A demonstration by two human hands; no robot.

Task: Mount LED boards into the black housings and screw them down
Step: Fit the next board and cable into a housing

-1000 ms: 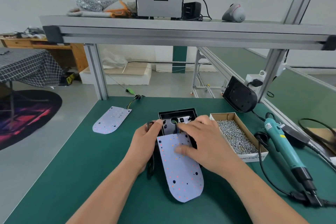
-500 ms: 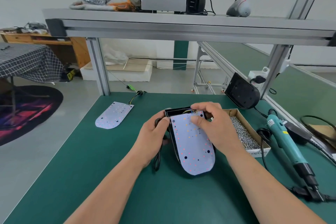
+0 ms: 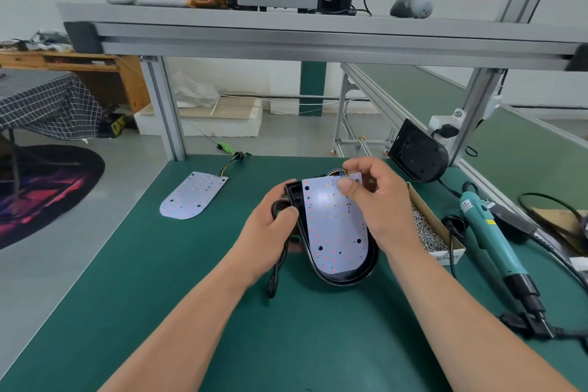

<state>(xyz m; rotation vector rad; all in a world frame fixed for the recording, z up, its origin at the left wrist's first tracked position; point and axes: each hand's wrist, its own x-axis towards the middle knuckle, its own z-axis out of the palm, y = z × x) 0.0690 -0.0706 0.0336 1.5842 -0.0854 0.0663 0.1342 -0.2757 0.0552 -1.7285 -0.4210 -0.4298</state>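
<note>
White LED board (image 3: 334, 226) pinched in right grip (image 3: 378, 204), left grip (image 3: 267, 232) clasping black housing (image 3: 350, 278)

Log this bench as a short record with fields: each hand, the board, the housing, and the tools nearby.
left hand: grips black housing at its left side
right hand: pinches LED board at its top end, near the wires
board state: lying in the housing; fully seated or not is unclear
spare board: flat on mat, far left
screw box: right of housing
screwdriver: lying on mat, untouched
</note>
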